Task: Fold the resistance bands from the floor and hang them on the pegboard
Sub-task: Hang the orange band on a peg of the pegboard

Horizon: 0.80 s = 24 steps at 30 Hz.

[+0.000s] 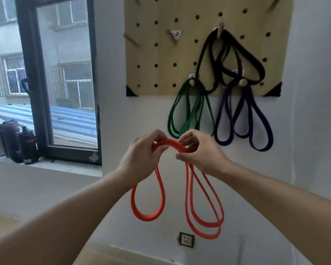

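Observation:
An orange resistance band (161,192) hangs folded from both my hands, its loops dangling in front of the white wall. My left hand (141,155) grips the fold's left side and my right hand (201,152) pinches the right side. Above them a wooden pegboard (161,54) is mounted on the wall. A black band (235,60) hangs from an upper peg, a green band (187,109) from a lower peg, and a purple band (245,115) from the peg beside it. Bare pegs stick out at the board's left.
A dark-framed window (55,77) is to the left, with several dark bottles (17,142) on its sill. A wall socket (186,240) sits low on the wall below the orange band.

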Each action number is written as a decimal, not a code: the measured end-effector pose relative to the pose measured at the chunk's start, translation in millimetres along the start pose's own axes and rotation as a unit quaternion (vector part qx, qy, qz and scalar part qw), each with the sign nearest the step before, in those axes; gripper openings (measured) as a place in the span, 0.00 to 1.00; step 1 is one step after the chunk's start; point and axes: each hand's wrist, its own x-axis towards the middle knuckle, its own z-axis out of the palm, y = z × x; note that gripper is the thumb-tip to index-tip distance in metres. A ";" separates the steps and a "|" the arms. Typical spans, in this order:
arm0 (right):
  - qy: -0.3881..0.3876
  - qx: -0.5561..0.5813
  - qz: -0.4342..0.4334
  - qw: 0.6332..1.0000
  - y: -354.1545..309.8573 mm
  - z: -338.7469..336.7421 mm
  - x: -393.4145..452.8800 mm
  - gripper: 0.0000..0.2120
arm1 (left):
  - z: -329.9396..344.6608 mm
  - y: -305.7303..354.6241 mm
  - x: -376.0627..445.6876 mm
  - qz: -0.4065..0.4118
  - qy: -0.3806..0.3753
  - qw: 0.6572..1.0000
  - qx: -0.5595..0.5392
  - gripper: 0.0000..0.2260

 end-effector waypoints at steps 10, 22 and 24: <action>0.059 0.078 0.005 0.995 -54.3 -46.8 40.3 0.16 | -32.3 33.1 90.1 0.055 0.086 0.995 -0.016 0.05; 0.181 0.205 -0.017 0.962 -111.3 -81.7 146.6 0.14 | -63.1 11.7 203.8 0.063 0.138 0.988 0.034 0.07; 0.196 0.199 -0.023 0.960 -121.4 -84.3 166.6 0.14 | -66.0 10.9 226.6 0.059 0.165 0.984 0.031 0.06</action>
